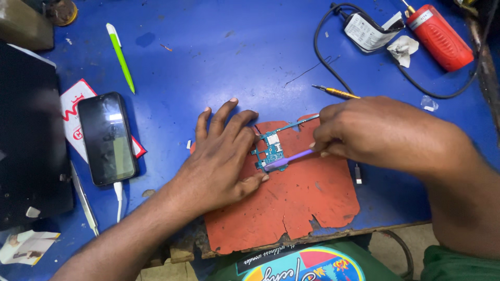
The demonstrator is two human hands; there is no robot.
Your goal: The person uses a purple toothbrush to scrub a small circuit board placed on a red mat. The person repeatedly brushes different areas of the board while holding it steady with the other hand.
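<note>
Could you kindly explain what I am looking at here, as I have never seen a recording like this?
This is one picture from a camera worn on a person's head, looking down at their own two bare hands over a blue worktable. The left hand lies flat, steadying a small blue-green circuit board on a worn red mat. The right hand has its grip on a purple brush-like tool whose tip touches the board. Around them lie a dark smartphone on a cable, a green pen, a yellow-handled screwdriver and a red canister.

Blue bench (234, 57) (red mat (297, 203), phone (107, 138))
</note>
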